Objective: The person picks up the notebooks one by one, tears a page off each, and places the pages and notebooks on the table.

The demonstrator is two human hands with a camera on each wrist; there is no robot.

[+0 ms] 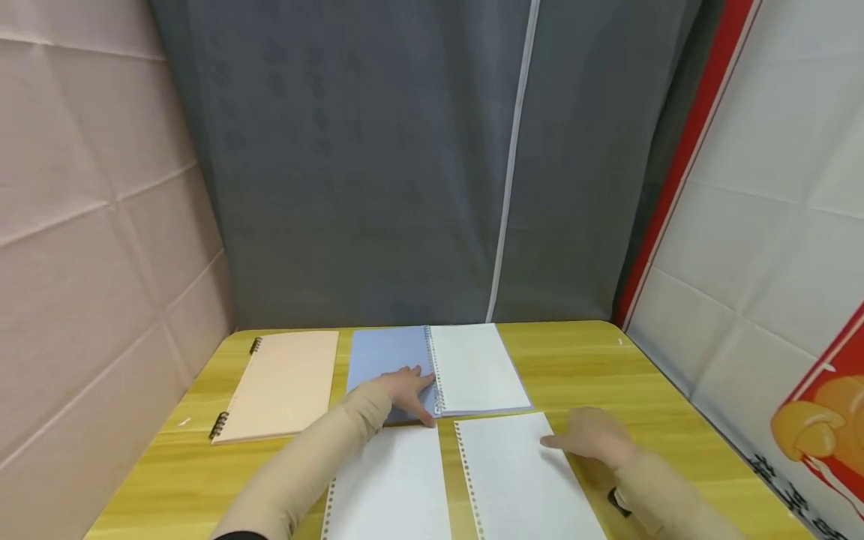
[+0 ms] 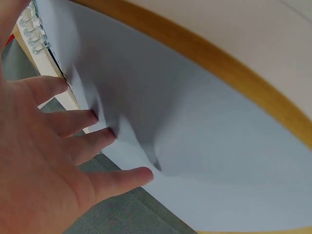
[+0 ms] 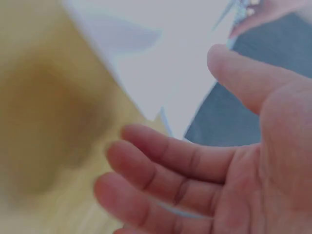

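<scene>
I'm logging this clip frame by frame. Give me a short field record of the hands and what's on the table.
left hand: fingers straight, resting on the blue cover near the spiral
right hand: open, at the right edge of the right loose sheet; contact unclear
blue notebook: lying open, white page on the right
left loose sheet: punched, beside the other sheet
tan notebook: closed, left of the blue one
table: yellow wood
</scene>
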